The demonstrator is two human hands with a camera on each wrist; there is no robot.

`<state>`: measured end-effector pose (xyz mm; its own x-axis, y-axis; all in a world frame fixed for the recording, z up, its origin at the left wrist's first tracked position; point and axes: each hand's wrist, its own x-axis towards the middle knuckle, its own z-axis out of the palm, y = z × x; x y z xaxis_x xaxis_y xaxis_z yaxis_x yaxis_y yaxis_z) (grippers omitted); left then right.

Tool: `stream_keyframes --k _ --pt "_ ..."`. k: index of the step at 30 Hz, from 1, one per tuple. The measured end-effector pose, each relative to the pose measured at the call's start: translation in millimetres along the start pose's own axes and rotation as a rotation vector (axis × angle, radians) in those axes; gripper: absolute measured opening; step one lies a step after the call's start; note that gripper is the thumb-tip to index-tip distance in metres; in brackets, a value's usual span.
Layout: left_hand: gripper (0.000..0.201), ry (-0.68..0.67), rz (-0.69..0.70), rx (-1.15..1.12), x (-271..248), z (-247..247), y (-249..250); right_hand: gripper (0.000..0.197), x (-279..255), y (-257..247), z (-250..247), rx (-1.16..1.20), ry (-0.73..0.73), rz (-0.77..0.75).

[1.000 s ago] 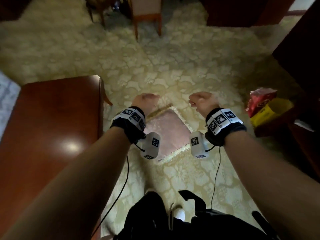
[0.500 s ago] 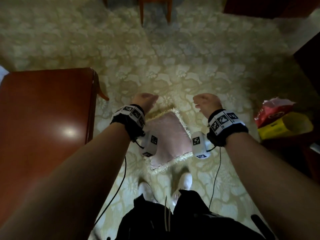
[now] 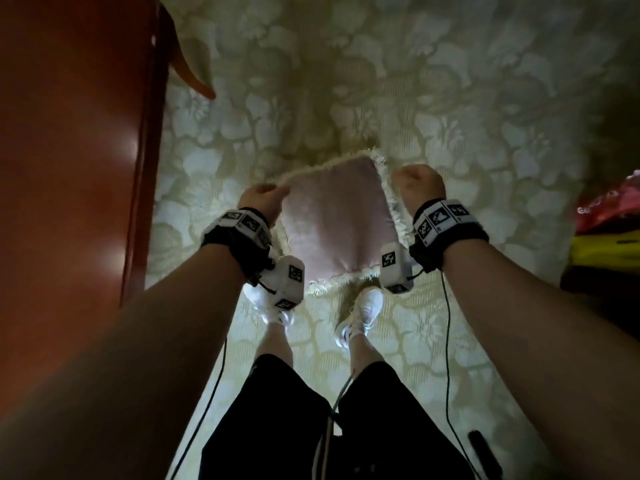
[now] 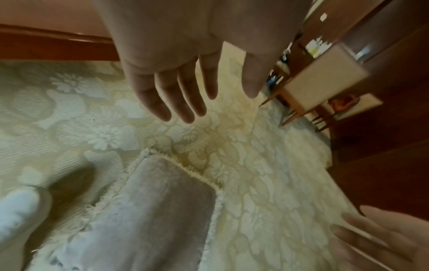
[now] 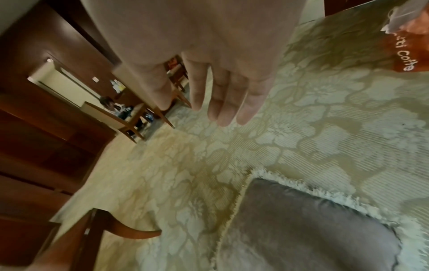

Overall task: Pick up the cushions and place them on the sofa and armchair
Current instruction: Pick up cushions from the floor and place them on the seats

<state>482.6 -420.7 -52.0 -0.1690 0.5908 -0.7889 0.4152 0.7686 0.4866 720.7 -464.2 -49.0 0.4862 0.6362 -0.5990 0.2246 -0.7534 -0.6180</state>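
A pink cushion with a cream fringe lies flat on the patterned carpet, just beyond my white shoes. My left hand hovers over its left edge and my right hand over its right edge. In the left wrist view the left hand has straight, spread fingers above the cushion and holds nothing. The right wrist view shows the right hand with straight fingers too, clear of the cushion. Neither hand touches the cushion. No sofa or armchair is in view.
A glossy red-brown wooden table stands close on the left, its curved leg reaching onto the carpet. A red bag and a yellow bag lie at the right edge. Wooden chairs stand farther off.
The view has tilted down and closed in on the cushion. Both hands have dropped and spread apart, from in front of the cushion to either side of it.
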Motion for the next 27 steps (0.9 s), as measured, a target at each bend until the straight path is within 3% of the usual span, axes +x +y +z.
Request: stream_keyframes --k 10,17,23,27 --pt "0.074 0.040 -0.167 -0.010 196 81 -86 0.036 144 116 109 -0.149 0.017 0.164" --pt "0.094 0.077 -0.261 -0.025 325 137 -159 0.063 237 203 186 -0.210 0.022 0.242" --pt "0.111 0.134 -0.294 -0.003 395 172 -217 0.065 304 266 224 -0.231 0.090 0.264" --pt "0.117 0.152 -0.281 -0.010 420 185 -239 0.084 336 295 237 -0.196 0.174 0.303"
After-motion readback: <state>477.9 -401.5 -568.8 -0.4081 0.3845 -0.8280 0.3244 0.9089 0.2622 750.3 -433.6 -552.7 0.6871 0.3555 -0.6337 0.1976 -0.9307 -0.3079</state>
